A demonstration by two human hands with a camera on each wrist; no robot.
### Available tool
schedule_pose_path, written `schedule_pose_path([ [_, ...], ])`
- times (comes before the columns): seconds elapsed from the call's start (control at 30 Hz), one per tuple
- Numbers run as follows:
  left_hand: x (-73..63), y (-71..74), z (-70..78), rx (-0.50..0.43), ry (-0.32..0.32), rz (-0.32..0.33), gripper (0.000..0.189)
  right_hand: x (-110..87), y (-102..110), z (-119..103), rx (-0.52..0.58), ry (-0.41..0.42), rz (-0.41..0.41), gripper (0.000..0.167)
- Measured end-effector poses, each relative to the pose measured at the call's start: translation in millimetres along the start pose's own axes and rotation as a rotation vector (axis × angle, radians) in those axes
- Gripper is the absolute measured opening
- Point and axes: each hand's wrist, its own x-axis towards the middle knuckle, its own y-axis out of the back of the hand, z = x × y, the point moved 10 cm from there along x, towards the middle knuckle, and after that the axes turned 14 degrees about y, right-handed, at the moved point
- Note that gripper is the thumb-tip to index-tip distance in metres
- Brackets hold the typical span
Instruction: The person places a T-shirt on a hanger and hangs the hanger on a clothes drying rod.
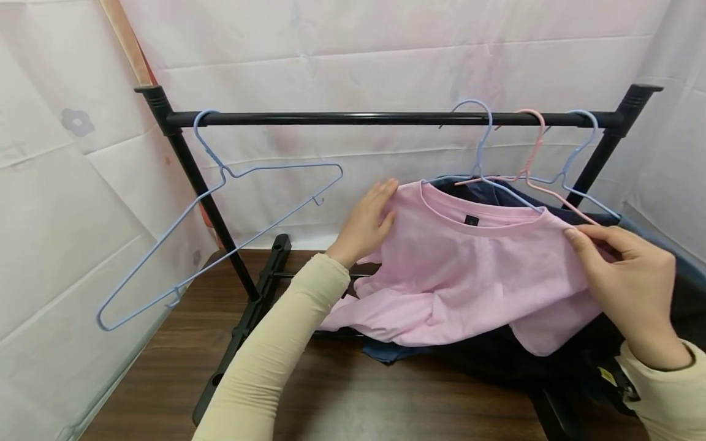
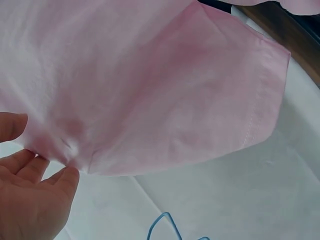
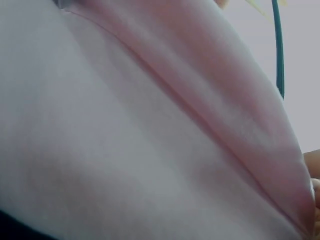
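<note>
A pink T-shirt hangs on a blue wire hanger hooked over the black rail; the hanger's arms run into its neckline. At the shirt's left shoulder, as seen in the head view, my left hand touches the cloth with nearly straight fingers, thumb apart. The left wrist view shows these fingertips along the shirt's edge. My right hand pinches the other shoulder seam between thumb and fingers. In the right wrist view, pink cloth fills most of the picture and hides nearly all of that hand.
An unladen blue hanger hangs at the left end of the black rail. Right of the shirt hang a pink hanger and another blue hanger, with dark garments behind. The rack's foot stands on a brown wooden surface.
</note>
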Motion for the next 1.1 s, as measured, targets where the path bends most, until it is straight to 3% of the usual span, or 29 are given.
schedule_pose_path([
  [0.27, -2.7, -15.1, -8.3, 0.020, 0.057, -0.087, 0.061, -7.0, -6.2, -4.6, 0.001, 0.072, -0.007, 0.019],
  [0.7, -6.8, -16.4, -8.4, -0.038, -0.007, -0.083, 0.062, -10.4, -7.7, -7.3, -0.011, 0.069, -0.012, 0.015],
  [1.1, -15.5, -15.0, -16.2, -0.073, -0.015, -0.059, 0.060, -15.1, -5.1, -43.6, -0.150, 0.265, 0.166, 0.027],
])
